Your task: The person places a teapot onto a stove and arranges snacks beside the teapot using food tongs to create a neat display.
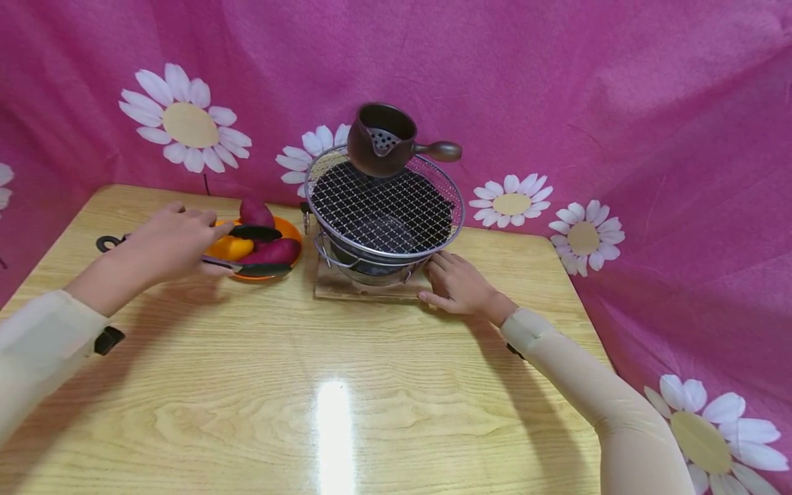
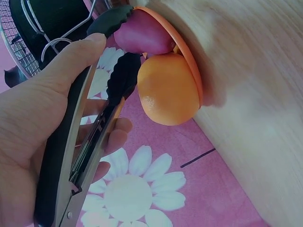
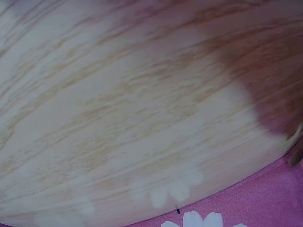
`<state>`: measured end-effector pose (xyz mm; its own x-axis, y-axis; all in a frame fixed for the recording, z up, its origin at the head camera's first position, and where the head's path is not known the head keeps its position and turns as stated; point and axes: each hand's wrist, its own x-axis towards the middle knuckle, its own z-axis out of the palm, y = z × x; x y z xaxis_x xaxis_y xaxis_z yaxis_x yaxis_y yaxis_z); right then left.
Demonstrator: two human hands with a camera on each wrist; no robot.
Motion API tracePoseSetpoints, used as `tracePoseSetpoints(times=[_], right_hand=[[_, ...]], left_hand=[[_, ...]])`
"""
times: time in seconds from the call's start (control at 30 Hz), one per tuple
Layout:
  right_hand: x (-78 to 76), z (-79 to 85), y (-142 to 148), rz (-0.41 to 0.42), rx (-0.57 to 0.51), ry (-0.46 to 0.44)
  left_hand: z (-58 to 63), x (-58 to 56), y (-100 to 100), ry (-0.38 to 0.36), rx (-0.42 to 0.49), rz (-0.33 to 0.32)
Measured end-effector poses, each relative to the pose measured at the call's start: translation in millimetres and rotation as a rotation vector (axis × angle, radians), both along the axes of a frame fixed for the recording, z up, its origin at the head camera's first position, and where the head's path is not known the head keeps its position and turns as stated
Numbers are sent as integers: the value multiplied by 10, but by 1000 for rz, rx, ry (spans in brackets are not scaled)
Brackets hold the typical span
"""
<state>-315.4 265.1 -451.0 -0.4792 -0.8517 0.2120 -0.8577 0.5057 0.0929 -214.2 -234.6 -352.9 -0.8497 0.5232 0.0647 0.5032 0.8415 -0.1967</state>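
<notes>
My left hand (image 1: 176,240) grips a pair of tongs (image 1: 216,262) with black scalloped tips. The tips stand apart on either side of a purple sweet potato (image 1: 277,253) in an orange bowl (image 1: 289,230). Beside it in the bowl sit a smooth, rounded orange-yellow piece (image 2: 168,89) and, behind, another purple sweet potato (image 1: 255,212). At the right edge of a wooden board (image 1: 365,291), my right hand (image 1: 460,283) rests with fingers extended, thumb towards the front. On that board stands a round grill (image 1: 383,206) topped with wire mesh.
A brown side-handled teapot (image 1: 379,148) without a lid sits at the back of the mesh. Behind the wooden table (image 1: 247,385) hangs a pink cloth (image 1: 526,82) with white daisies. Only tabletop, cloth and shadow show clearly in the right wrist view.
</notes>
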Motion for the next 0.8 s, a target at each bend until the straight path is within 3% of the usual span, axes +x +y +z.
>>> tracePoseSetpoints(times=[0.8], right_hand=[[-4,-15,10,-15,12,1]], left_hand=[[-20,25,-41,11,15,-24]])
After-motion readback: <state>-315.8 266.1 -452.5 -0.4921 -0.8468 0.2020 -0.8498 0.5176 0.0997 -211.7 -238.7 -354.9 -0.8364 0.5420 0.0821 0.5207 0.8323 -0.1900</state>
